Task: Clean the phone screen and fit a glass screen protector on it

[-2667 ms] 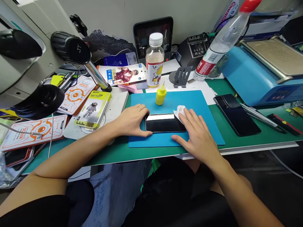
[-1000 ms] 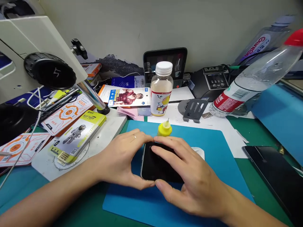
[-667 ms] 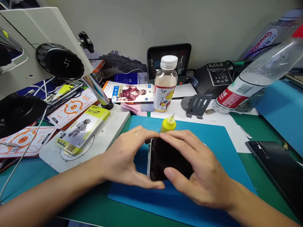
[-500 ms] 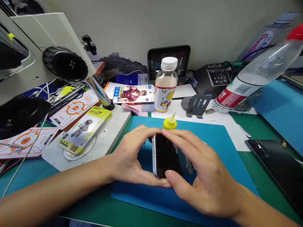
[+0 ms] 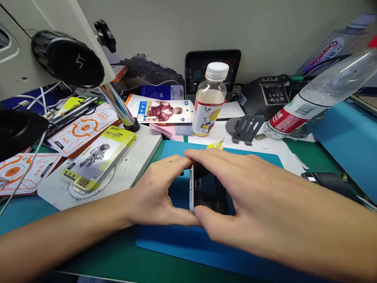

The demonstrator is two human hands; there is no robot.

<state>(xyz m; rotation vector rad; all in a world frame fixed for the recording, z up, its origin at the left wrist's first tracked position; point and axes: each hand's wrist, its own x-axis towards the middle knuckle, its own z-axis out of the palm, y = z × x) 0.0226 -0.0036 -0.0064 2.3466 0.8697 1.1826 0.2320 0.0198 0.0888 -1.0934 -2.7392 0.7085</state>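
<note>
A smartphone (image 5: 206, 192) with a dark screen and a pale metal frame is tilted up on its side, its port edge facing left. My left hand (image 5: 160, 190) grips it at the port end, forefinger at the far edge and thumb at the near edge. Across the screen side arches my right hand (image 5: 241, 196), fingertips on the far edge and thumb on the near one. Both hands are closed on the phone, and the right one hides much of it. Behind the fingers peeks a yellow needle-tip bottle (image 5: 216, 145). A blue mat (image 5: 176, 243) lies underneath.
At left stand a microscope (image 5: 70, 59) and battery packs (image 5: 98, 157) on its base. A juice bottle (image 5: 209, 102), a black phone stand (image 5: 247, 127) and a leaning water bottle (image 5: 318, 94) are behind the mat. Another dark phone (image 5: 330, 182) lies at right, partly behind my arm.
My right hand has moved left over the phone, covering more of its screen and the yellow bottle. My left hand keeps its hold. The camera view has shifted slightly.
</note>
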